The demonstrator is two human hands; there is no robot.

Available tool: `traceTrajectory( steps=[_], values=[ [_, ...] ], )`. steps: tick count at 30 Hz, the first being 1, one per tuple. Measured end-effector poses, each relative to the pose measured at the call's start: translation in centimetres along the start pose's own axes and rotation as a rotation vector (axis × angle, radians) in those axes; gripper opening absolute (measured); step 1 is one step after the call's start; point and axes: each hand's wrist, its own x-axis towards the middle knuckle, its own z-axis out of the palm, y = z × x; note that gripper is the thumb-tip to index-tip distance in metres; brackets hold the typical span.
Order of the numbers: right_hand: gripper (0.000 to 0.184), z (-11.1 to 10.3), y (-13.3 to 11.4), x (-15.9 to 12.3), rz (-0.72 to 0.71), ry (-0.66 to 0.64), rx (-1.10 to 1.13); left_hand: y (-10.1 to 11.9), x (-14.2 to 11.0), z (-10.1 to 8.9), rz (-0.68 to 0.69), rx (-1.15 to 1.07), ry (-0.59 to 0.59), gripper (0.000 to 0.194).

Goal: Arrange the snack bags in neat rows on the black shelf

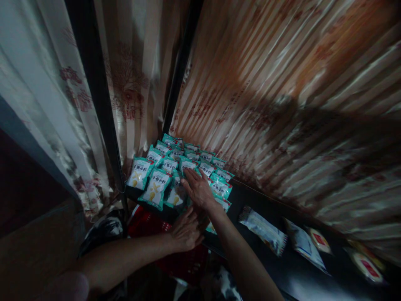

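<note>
Several rows of teal-and-white snack packets (157, 188) stand close together, leaning back, at the left end of a black shelf (242, 194). My right hand (199, 190) lies over the front middle packets, its fingers stretched out and touching or just above them; it partly covers a packet (177, 192). My left hand (187, 230) is lower, at the shelf's front edge, with its fingers apart and nothing visible in it. Some packets beneath and behind my hands are hidden.
Below the shelf edge sits a red plastic basket (148, 221). Farther right on the shelf lie a long silver-blue packet (263, 230), another blue-white packet (303, 244) and small red-labelled packs (319, 240). Dark upright posts (97, 83) and a patterned curtain (250, 83) enclose the shelf.
</note>
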Motion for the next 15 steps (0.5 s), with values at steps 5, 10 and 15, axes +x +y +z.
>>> traceTrajectory(
  steps=[5,10,15],
  values=[
    [0.051,0.6,-0.2,0.4,-0.004,-0.022,-0.036,0.0,0.0,0.4,0.006,0.019,0.013,0.052],
    [0.048,0.1,-0.7,-0.9,0.0,0.031,0.015,0.0,-0.2,0.6,-0.004,-0.014,-0.004,0.05],
    [0.045,-0.3,-0.7,-4.5,0.136,0.229,0.099,0.2,-0.4,0.3,0.0,-0.06,0.006,0.046]
  ],
)
